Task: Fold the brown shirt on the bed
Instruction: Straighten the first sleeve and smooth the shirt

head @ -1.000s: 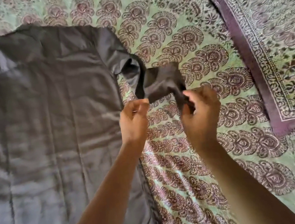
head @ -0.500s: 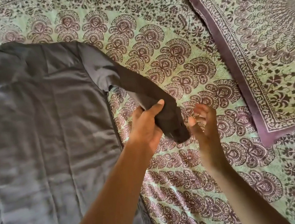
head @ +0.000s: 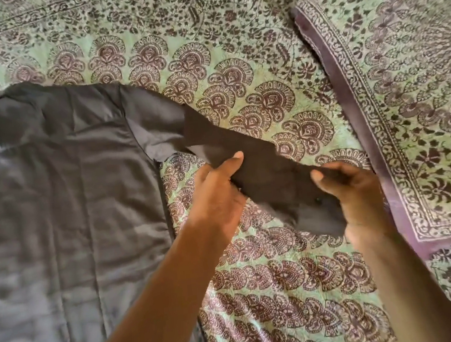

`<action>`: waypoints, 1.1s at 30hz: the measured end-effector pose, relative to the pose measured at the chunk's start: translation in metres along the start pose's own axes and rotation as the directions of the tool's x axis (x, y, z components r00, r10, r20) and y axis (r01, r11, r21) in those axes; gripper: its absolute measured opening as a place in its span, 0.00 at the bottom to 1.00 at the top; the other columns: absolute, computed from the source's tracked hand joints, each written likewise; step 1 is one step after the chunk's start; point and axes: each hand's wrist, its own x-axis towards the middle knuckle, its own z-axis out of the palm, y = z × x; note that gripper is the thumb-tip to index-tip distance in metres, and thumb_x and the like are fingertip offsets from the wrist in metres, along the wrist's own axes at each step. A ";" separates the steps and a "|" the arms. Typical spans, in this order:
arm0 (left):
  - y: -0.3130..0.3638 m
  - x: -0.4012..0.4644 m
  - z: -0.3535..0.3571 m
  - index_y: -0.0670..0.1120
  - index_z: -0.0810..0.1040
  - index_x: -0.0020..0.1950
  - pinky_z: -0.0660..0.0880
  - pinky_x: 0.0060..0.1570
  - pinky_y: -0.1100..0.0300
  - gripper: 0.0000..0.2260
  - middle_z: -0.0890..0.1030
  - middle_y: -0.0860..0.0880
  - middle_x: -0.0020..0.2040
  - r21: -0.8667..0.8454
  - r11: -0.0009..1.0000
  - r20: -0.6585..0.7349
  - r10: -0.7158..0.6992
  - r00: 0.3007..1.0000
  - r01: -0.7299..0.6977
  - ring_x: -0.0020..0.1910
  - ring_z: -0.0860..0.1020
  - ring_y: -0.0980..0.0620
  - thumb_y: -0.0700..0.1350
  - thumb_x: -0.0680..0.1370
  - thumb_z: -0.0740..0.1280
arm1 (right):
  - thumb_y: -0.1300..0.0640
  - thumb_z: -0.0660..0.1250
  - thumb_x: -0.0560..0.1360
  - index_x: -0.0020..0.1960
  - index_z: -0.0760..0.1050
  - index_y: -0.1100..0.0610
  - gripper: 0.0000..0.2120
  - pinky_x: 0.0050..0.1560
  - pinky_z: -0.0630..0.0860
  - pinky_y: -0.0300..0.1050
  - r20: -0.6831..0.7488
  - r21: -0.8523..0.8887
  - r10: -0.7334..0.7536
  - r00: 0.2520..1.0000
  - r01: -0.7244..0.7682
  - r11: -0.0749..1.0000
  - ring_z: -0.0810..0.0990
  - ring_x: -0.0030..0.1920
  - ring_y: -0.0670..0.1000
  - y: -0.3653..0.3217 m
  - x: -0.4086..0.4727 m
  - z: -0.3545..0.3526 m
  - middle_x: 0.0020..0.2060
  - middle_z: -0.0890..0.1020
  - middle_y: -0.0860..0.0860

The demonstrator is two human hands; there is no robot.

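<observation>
On the bed, head view:
shirt: brown shirt (head: 60,196) lies flat on the patterned bedsheet (head: 276,292), body spread over the left of frame, collar end toward the top.
sleeve: right-side sleeve (head: 260,166) runs diagonally from the shoulder out toward the pillow (head: 407,91), lifted at the cuff end.
left hand: left hand (head: 219,197) grips mid-sleeve, thumb on top, fingers hidden under the cloth.
right hand: right hand (head: 354,192) holds the cuff end, thumb over the fabric, fingers curled behind it.
change vs 1 s ago: sleeve was bunched and doubled back near the shoulder, both hands pinching at its end; now pulled out nearly straight.
change vs 0.5 s ago: right hand was off the cloth, fingers loose; now it has the cuff. Left grip unchanged.
meaning: sleeve is untangled, straightening about done. No fold made yet; body fully open.
next (judgement): lay sleeve across the back, then fold the sides in.
risk: thin fabric, likely to wrinkle if dropped slack.
</observation>
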 end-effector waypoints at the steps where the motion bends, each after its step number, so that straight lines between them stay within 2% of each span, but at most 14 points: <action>1: -0.001 0.001 0.003 0.39 0.80 0.64 0.82 0.60 0.48 0.11 0.87 0.42 0.57 0.011 1.000 0.007 -0.017 1.000 0.017 0.55 0.86 0.46 0.36 0.82 0.67 | 0.57 0.77 0.69 0.42 0.83 0.52 0.05 0.48 0.81 0.55 -0.031 -0.022 -0.053 0.998 0.052 0.998 0.84 0.41 0.53 -0.010 0.003 -0.012 0.37 0.86 0.47; 3: -0.006 0.004 0.014 0.44 0.80 0.58 0.81 0.55 0.52 0.06 0.86 0.46 0.53 0.065 0.997 0.002 -0.052 0.999 0.051 0.52 0.84 0.49 0.42 0.84 0.66 | 0.61 0.77 0.73 0.41 0.84 0.49 0.08 0.50 0.81 0.59 -0.071 -0.103 -0.166 0.984 0.158 0.982 0.83 0.44 0.55 -0.034 0.013 -0.034 0.38 0.85 0.49; 5: -0.014 0.008 0.026 0.45 0.81 0.55 0.77 0.52 0.54 0.08 0.86 0.47 0.50 0.143 0.989 -0.085 -0.018 0.996 0.030 0.49 0.83 0.49 0.46 0.85 0.63 | 0.62 0.76 0.75 0.41 0.84 0.46 0.11 0.47 0.80 0.51 -0.051 -0.190 -0.305 0.951 0.290 0.938 0.81 0.42 0.53 -0.059 0.023 -0.054 0.37 0.84 0.47; 7: -0.026 0.017 0.039 0.45 0.80 0.58 0.76 0.52 0.53 0.06 0.85 0.44 0.54 0.343 0.932 -0.213 0.198 0.957 -0.116 0.53 0.83 0.48 0.43 0.84 0.64 | 0.62 0.75 0.76 0.42 0.82 0.44 0.13 0.44 0.78 0.41 0.021 -0.295 -0.410 0.912 0.397 0.869 0.81 0.41 0.46 -0.088 0.035 -0.071 0.37 0.84 0.44; 10: -0.039 0.030 0.060 0.51 0.80 0.55 0.79 0.53 0.47 0.09 0.81 0.42 0.55 0.723 0.596 -0.193 0.661 0.725 -0.350 0.52 0.80 0.46 0.39 0.79 0.66 | 0.62 0.75 0.76 0.44 0.81 0.44 0.13 0.45 0.78 0.36 0.052 -0.406 -0.486 0.872 0.463 0.788 0.82 0.43 0.41 -0.124 0.056 -0.089 0.40 0.85 0.41; 12: -0.034 0.044 0.078 0.50 0.80 0.59 0.75 0.59 0.46 0.10 0.79 0.44 0.60 0.890 0.323 -0.050 0.771 0.635 -0.322 0.57 0.76 0.42 0.41 0.79 0.66 | 0.60 0.75 0.77 0.49 0.82 0.49 0.06 0.50 0.81 0.44 0.032 -0.456 -0.525 0.851 0.480 0.750 0.84 0.48 0.45 -0.141 0.072 -0.100 0.45 0.85 0.44; 14: -0.033 0.064 0.089 0.46 0.77 0.69 0.68 0.67 0.44 0.15 0.75 0.43 0.69 0.967 0.089 0.099 0.731 0.675 -0.239 0.68 0.71 0.40 0.46 0.82 0.66 | 0.56 0.76 0.77 0.54 0.82 0.52 0.07 0.52 0.82 0.49 0.040 -0.527 -0.558 0.829 0.492 0.693 0.83 0.51 0.47 -0.154 0.089 -0.105 0.48 0.85 0.48; 16: -0.030 0.083 0.093 0.47 0.69 0.78 0.60 0.76 0.41 0.22 0.68 0.45 0.79 0.979 -0.038 0.177 0.638 0.749 -0.200 0.77 0.64 0.40 0.53 0.85 0.62 | 0.55 0.76 0.76 0.59 0.82 0.52 0.12 0.54 0.82 0.49 0.070 -0.576 -0.584 0.808 0.511 0.638 0.82 0.52 0.46 -0.165 0.105 -0.107 0.52 0.84 0.48; 18: -0.035 0.102 0.095 0.50 0.61 0.83 0.52 0.80 0.41 0.26 0.59 0.49 0.84 0.979 -0.085 0.201 0.570 0.796 -0.186 0.83 0.55 0.44 0.58 0.86 0.56 | 0.57 0.75 0.77 0.64 0.81 0.52 0.15 0.57 0.81 0.52 0.136 -0.625 -0.628 0.766 0.558 0.546 0.82 0.56 0.48 -0.175 0.120 -0.110 0.57 0.84 0.50; 20: -0.039 0.115 0.093 0.53 0.57 0.85 0.50 0.80 0.40 0.29 0.54 0.51 0.86 0.977 -0.112 0.214 0.575 0.790 -0.183 0.85 0.50 0.46 0.63 0.86 0.51 | 0.61 0.73 0.78 0.66 0.80 0.53 0.17 0.58 0.81 0.57 0.189 -0.649 -0.670 0.718 0.603 0.463 0.81 0.58 0.53 -0.176 0.132 -0.111 0.58 0.83 0.53; 23: -0.051 0.130 0.101 0.57 0.54 0.85 0.48 0.81 0.40 0.32 0.51 0.52 0.86 0.977 -0.142 0.215 0.609 0.764 -0.161 0.85 0.48 0.47 0.67 0.83 0.45 | 0.67 0.71 0.77 0.67 0.79 0.56 0.19 0.53 0.81 0.54 0.222 -0.711 -0.724 0.653 0.616 0.338 0.81 0.54 0.58 -0.169 0.149 -0.117 0.56 0.81 0.58; 27: -0.069 0.145 0.103 0.62 0.51 0.85 0.44 0.81 0.40 0.31 0.47 0.53 0.87 0.976 -0.177 0.202 0.552 0.809 -0.123 0.85 0.43 0.47 0.68 0.82 0.44 | 0.70 0.70 0.75 0.65 0.80 0.59 0.19 0.45 0.83 0.54 0.229 -0.829 -0.686 0.691 0.507 0.235 0.82 0.51 0.61 -0.144 0.167 -0.116 0.57 0.80 0.60; 29: -0.079 0.154 0.100 0.63 0.50 0.84 0.42 0.81 0.38 0.32 0.44 0.54 0.86 0.971 -0.217 0.204 0.519 0.830 -0.103 0.85 0.41 0.46 0.69 0.81 0.43 | 0.68 0.69 0.74 0.62 0.81 0.62 0.17 0.44 0.85 0.58 0.238 -0.883 -0.677 0.697 0.445 0.148 0.81 0.55 0.62 -0.133 0.171 -0.114 0.58 0.79 0.61; 33: -0.091 0.163 0.098 0.63 0.48 0.85 0.42 0.81 0.36 0.34 0.40 0.51 0.86 0.942 -0.334 0.222 0.513 0.829 -0.045 0.85 0.40 0.42 0.71 0.79 0.45 | 0.57 0.61 0.75 0.59 0.82 0.61 0.17 0.57 0.77 0.62 0.389 -0.867 -0.764 0.516 0.486 -0.113 0.75 0.63 0.63 -0.116 0.169 -0.095 0.62 0.80 0.61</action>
